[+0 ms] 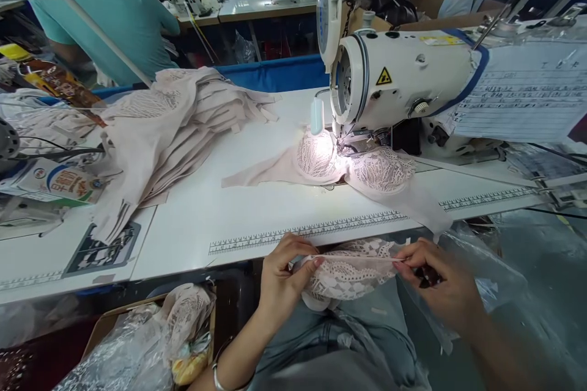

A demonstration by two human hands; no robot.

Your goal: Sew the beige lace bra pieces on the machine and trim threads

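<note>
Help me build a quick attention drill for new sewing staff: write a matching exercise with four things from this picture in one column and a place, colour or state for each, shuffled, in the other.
Column 1
1. Lace piece
2. Bottle
3. Near sewing machine
4. Measuring scale

Column 2
A. Bears a yellow warning triangle
B. Runs along the near edge of the white table
C. Held between the left hand and right hand
D. Tilted, with a yellow cap

Right pairs: 1-C, 2-D, 3-A, 4-B
</note>
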